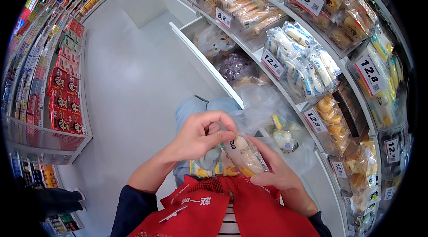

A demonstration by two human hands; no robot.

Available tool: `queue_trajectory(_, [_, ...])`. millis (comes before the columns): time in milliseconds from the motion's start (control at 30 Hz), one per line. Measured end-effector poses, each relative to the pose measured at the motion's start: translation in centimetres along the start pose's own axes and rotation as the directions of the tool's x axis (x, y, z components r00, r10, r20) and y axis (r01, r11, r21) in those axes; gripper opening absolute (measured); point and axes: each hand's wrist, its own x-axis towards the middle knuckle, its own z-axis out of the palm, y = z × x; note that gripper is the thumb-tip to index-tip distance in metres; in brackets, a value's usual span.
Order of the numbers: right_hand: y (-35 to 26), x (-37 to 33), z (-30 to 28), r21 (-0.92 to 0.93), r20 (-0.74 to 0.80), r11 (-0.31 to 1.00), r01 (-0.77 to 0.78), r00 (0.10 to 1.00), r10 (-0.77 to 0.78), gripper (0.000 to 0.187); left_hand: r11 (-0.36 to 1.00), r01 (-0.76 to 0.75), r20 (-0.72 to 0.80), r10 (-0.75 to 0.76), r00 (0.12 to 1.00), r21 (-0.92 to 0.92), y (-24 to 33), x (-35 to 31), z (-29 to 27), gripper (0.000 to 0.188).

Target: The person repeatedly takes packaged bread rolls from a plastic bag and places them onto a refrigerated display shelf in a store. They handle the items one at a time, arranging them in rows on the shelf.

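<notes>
In front of my chest I hold a clear-wrapped, pale bread roll (245, 154) in both hands. My left hand (196, 136) pinches the upper end of its wrapper between thumb and forefinger, the other fingers curled. Around the roll's right side and lower end curve the fingers of my right hand (280, 168). Below my left wrist, on my lap, lie more packets with yellow and white wrappers (200, 169), partly covered by a thin plastic bag (208, 159).
Beside my knees a white drawer (209, 70) stands pulled out, holding plastic bags and a dark purple bundle (235, 65). Above it, shelf bins hold white-and-blue wrapped breads (303, 61) and golden buns (332, 119). Across the aisle stand red boxes (66, 103). A person's legs (60, 199) show at lower left.
</notes>
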Motion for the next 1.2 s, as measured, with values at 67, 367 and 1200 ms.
queue_trajectory(67, [-0.1, 0.0, 1.1, -0.120, -0.090, 0.993, -0.022, 0.996, 0.011, 0.066, 1.000, 0.014, -0.001, -0.014, 1.000, -0.013, 0.3, 0.0, 0.1, 0.005])
queue_trajectory(367, [1.8, -0.1, 1.4, -0.325, -0.094, 0.941, -0.090, 0.994, 0.062, 0.060, 0.971, 0.228, 0.003, -0.228, 0.974, 0.071, 0.4, -0.5, -0.3, 0.010])
queue_trajectory(1200, [-27.2, -14.0, -26.5, -0.264, -0.630, -0.201, -0.943, 0.327, -0.704, 0.096, 0.634, 0.131, -0.037, -0.159, 0.987, 0.762, -5.2, -3.7, -0.6, 0.031])
